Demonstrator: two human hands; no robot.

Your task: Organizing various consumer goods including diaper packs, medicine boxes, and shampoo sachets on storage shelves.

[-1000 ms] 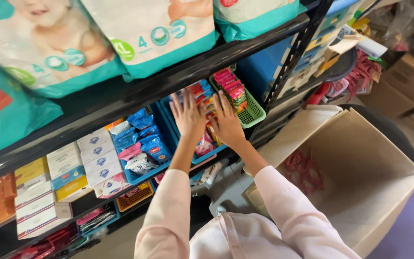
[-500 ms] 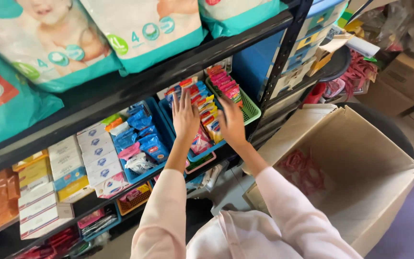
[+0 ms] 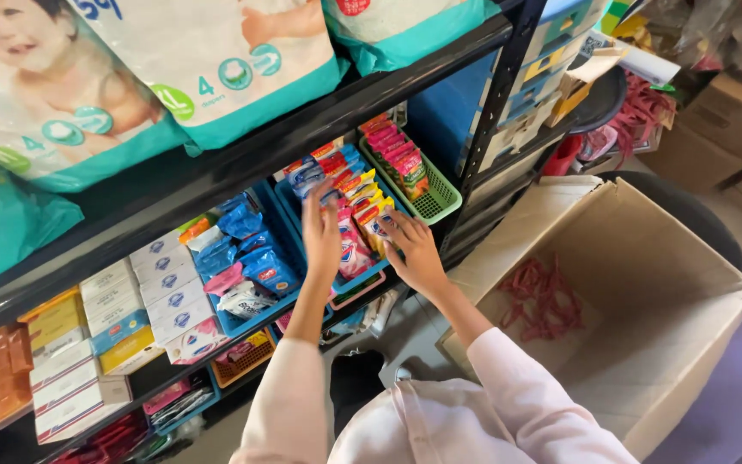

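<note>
Open cardboard box [image 3: 646,283], right of the shelf: mostly emptied, only a few red packets [image 3: 547,296] left on its bottom. Blue basket [image 3: 289,210] on the black shelf [image 3: 242,167]: packed with upright sachets [image 3: 358,193], little room beneath the shelf edge above. Left hand [image 3: 321,236] and right hand [image 3: 414,249]: fingers spread flat against the sachets, grasping nothing.

Views: one only, head cam, so no shared part
Position: above and behind the arms, worn on the head
Facing: steeply down and forward at the shelf [image 3: 242,163], tilted
Nearness: close, hands mid-frame at arm's length
Frame edges: sleeves at bottom, diaper packs [image 3: 216,60] at top, box [image 3: 646,292] at right
</note>
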